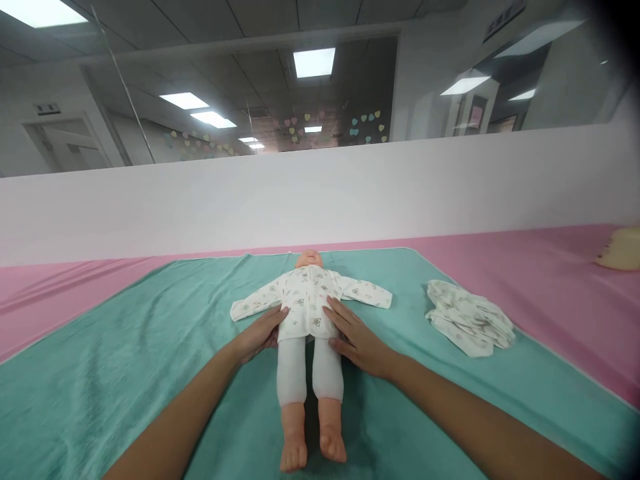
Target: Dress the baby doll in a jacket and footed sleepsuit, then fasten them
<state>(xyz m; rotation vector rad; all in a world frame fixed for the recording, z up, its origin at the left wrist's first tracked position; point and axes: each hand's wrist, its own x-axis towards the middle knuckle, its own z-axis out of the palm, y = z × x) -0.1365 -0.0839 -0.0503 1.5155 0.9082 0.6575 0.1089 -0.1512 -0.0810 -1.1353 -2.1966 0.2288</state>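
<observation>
A baby doll [291,377] lies on its back on a green towel [135,347], feet toward me and arms spread. It wears a white long-sleeved shirt [306,300] with small printed figures; its legs are white cloth down to bare plastic shins and feet. My left hand [261,333] rests against the shirt's left side, by the doll's hip, with some fingers hidden under or behind the edge. Across from it, my right hand [357,339] lies with fingers stretched out on the shirt's right side and the upper leg. Neither hand visibly grips anything.
To the right, a crumpled white printed cloth [467,319] lies on the towel. Pink sheeting [550,287] shows around the towel's edges. A pale yellow object [620,250] sits at the far right. Behind the doll runs a low white wall [300,200] with glass above it.
</observation>
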